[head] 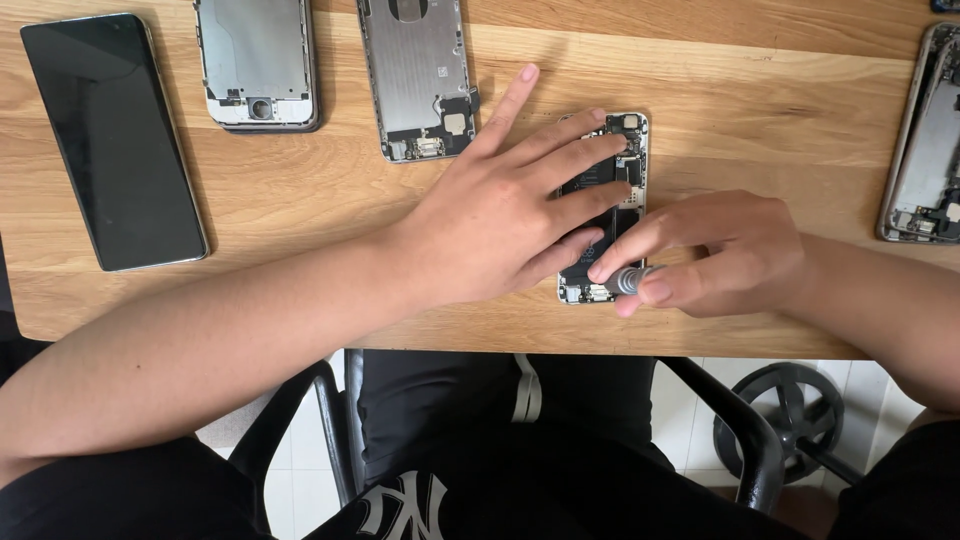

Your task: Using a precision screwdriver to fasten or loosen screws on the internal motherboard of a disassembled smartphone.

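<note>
Pretty bright, even daylight over the wooden table (300,210), soft shadows under the hands, slight sheen on the black phone screen (112,140). Sharp focus, edges barely warped.

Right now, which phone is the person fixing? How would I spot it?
Look at the wooden table, near its front edge. The opened phone lies under the left hand, with the right hand pinching a small screwdriver at its bottom. It alone shows dark inner parts.

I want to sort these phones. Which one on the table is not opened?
The black phone at the far left: its whole dark glass screen faces up. The others show bare metal shells or inner parts.
</note>
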